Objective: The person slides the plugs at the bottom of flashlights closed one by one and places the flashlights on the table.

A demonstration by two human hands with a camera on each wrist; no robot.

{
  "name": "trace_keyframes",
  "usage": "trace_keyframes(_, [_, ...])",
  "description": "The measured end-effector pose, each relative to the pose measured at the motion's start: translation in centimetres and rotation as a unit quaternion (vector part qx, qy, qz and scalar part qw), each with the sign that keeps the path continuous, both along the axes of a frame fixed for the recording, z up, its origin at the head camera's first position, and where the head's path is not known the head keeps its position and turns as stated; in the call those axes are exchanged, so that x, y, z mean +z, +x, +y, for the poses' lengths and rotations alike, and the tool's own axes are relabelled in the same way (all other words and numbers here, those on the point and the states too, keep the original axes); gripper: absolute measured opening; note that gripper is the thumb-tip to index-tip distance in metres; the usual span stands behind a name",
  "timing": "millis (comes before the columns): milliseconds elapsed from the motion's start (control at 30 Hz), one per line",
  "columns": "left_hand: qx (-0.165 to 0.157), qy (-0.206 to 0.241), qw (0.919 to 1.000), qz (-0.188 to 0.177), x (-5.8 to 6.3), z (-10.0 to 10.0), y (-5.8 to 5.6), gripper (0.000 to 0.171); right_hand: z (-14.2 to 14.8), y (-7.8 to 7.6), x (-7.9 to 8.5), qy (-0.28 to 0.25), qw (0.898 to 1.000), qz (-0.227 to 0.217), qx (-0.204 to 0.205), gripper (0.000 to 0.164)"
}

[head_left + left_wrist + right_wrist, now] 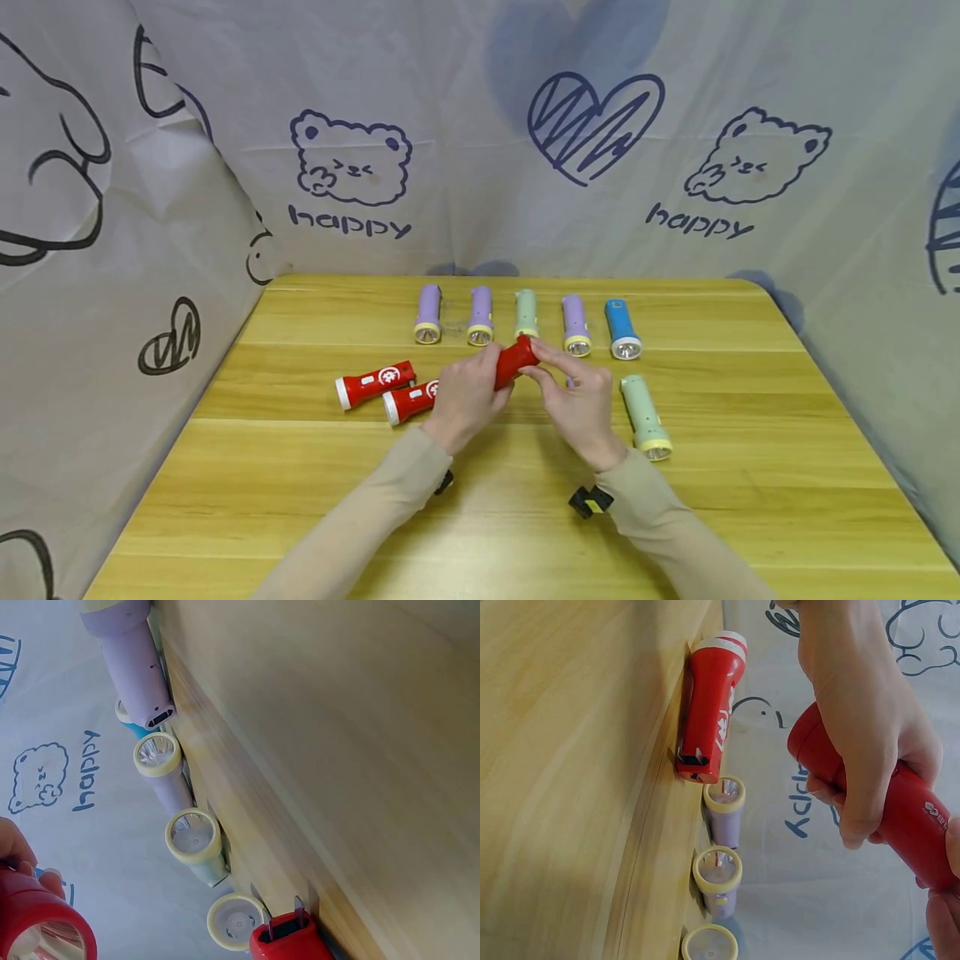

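A red flashlight (516, 362) is held above the table between both hands. My left hand (467, 396) wraps its fingers round the body; the right wrist view shows this left hand (877, 712) around the flashlight (922, 817). With thumb and fingers, my right hand (581, 400) pinches the tail end. Only its fingertips (943, 922) enter the right wrist view. In the left wrist view, the held flashlight's lens end (45, 922) shows at the lower left. Beneath the left hand lies another red flashlight (408, 404), partly covered, beside a further red one (375, 383).
Along the back stand lilac flashlights (428, 312), a pale green one (527, 310) and a blue one (622, 329). Another pale green flashlight (643, 417) lies right of my right hand. A red flashlight (292, 941) shows two metal prongs. Printed cloth (465, 167) surrounds the wooden table (765, 483).
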State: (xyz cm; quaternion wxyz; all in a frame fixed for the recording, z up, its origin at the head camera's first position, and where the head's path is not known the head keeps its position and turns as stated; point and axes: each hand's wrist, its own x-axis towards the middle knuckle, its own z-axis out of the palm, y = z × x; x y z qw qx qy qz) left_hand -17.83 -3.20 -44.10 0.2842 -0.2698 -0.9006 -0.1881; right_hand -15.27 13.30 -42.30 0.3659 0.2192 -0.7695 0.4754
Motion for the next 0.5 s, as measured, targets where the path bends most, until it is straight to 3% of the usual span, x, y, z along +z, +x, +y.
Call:
trace_keyframes(267, [0.009, 0.006, 0.9997, -0.021, -0.10, 0.36, 0.24, 0.030, -0.05, -0.11, -0.14, -0.037, 0.999, 0.033, -0.010, 0.025])
trace_keyframes(500, [0.013, 0.007, 0.9993, -0.036, 0.01, 0.57, 0.41, 0.030, 0.04, -0.02, -0.21, -0.062, 0.997, 0.033, -0.015, 0.020])
